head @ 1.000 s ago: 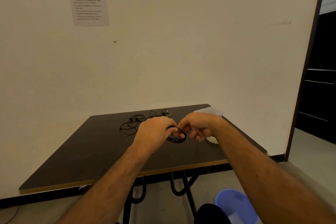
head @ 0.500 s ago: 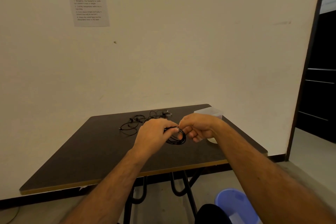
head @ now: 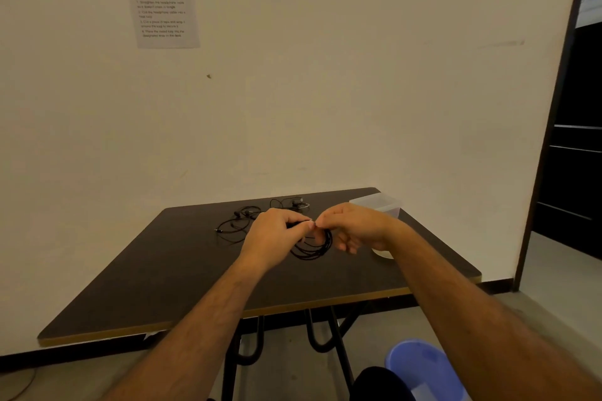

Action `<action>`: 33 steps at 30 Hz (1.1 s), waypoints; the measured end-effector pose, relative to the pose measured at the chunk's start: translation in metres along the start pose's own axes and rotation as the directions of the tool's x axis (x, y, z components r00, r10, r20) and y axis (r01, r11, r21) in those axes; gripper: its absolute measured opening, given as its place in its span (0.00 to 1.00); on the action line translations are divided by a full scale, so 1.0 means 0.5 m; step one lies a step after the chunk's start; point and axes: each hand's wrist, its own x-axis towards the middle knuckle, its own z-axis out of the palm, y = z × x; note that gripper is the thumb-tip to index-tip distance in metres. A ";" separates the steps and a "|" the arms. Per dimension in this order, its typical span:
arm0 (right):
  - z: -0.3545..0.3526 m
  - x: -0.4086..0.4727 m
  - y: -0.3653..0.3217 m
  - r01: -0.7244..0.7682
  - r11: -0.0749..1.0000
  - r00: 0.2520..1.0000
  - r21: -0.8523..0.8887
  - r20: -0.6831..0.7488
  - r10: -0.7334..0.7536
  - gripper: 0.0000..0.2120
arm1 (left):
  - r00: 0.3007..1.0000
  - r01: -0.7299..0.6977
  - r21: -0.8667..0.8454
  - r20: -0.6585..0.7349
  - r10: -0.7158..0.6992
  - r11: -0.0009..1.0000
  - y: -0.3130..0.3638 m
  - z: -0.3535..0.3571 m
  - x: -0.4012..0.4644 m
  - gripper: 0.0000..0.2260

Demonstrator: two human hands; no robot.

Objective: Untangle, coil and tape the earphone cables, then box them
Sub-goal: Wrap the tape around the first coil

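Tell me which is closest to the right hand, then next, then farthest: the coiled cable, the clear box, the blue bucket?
From the right hand, head view:
1. Coiled cable, right at its fingertips, on its left.
2. Clear box, just behind, at the table's far right corner.
3. Blue bucket, down on the floor.

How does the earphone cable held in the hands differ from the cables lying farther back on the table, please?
The held cable is wound into a tight round coil; the loose cables sprawl in open loops. The left hand and right hand pinch the coil; the loose cables lie untouched. Both are thin and black.
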 end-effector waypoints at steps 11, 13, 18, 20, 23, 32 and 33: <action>0.008 0.003 0.001 -0.025 0.999 0.993 0.048 0.114 0.019 0.13 | 0.990 0.089 -0.111 0.122 -0.076 0.990 0.011 -0.016 0.000 0.11; 0.013 0.003 -0.001 -0.014 1.000 0.996 -0.020 0.087 0.015 0.13 | 0.984 0.118 -0.105 0.148 -0.102 0.987 0.013 -0.017 -0.002 0.13; 0.021 -0.004 -0.009 0.026 0.986 0.998 -0.162 0.066 -0.015 0.14 | 0.938 0.269 -0.196 0.273 -0.211 0.943 0.020 -0.021 -0.009 0.16; 0.022 -0.005 -0.009 0.035 0.984 0.997 -0.173 0.070 -0.023 0.14 | 0.916 0.322 -0.223 0.318 -0.244 0.920 0.026 -0.025 -0.010 0.16; 0.021 -0.007 -0.010 0.041 0.980 0.999 -0.195 0.040 -0.033 0.13 | 0.897 0.377 -0.271 0.344 -0.277 0.886 0.033 -0.025 -0.011 0.14; 0.035 0.004 0.001 0.172 0.815 0.929 -0.554 -0.184 -0.321 0.15 | 0.864 0.502 -0.419 0.275 -0.421 0.757 0.031 -0.012 -0.003 0.09; 0.038 0.006 0.000 0.171 0.792 0.913 -0.587 -0.209 -0.352 0.13 | 0.862 0.506 -0.426 0.279 -0.423 0.750 0.034 -0.011 -0.004 0.09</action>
